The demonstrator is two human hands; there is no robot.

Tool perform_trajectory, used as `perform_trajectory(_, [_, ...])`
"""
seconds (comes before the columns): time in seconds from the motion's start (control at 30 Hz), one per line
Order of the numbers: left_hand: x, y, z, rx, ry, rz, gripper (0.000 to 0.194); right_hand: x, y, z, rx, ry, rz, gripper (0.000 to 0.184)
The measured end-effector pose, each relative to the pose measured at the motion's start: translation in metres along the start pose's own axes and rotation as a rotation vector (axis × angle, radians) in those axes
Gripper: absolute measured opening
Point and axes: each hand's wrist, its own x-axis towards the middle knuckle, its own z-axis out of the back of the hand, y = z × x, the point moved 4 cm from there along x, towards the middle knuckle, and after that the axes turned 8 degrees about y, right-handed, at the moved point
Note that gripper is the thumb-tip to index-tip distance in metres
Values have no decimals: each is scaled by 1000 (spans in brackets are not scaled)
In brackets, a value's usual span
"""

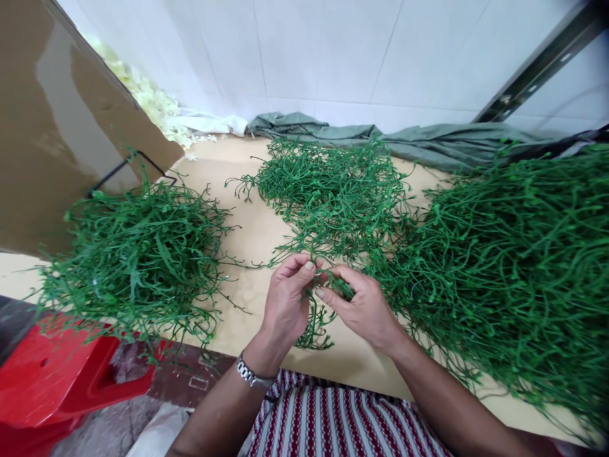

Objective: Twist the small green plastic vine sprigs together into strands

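Note:
My left hand (288, 297), with a metal watch on its wrist, is closed with thumb and forefinger pinched on a thin green stem piece that looks like artificial-flower greenery. Close beside it, my right hand (364, 311) is closed around a small bunch of green stems (343, 289), thumb and fingertips nearly meeting the left hand. Below and between the hands, a few curled green stems (316, 330) lie near the table's front edge. Just beyond the hands spreads a loose middle pile of green stems (333, 190).
A much larger heap of stems (514, 273) covers the right side. On the left, another leafy green pile (137, 260) overhangs the table (247, 235) edge above a red stool (52, 374). A cardboard box (71, 127) stands behind it. Green cloth (428, 143) lies along the wall.

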Motion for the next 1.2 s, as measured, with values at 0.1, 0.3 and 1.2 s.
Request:
perform_trajectory(0.1, [-1, 0, -1, 43, 47, -3, 17, 2, -1, 2, 239, 22, -41, 16])
perform_trajectory(0.3, [-3, 0, -2, 88, 128, 17, 15, 4, 1, -3, 420, 174, 13, 22])
perform_trajectory(1.2, [2, -21, -4, -9, 161, -19, 12, 2, 14, 4, 247, 317, 177, 23])
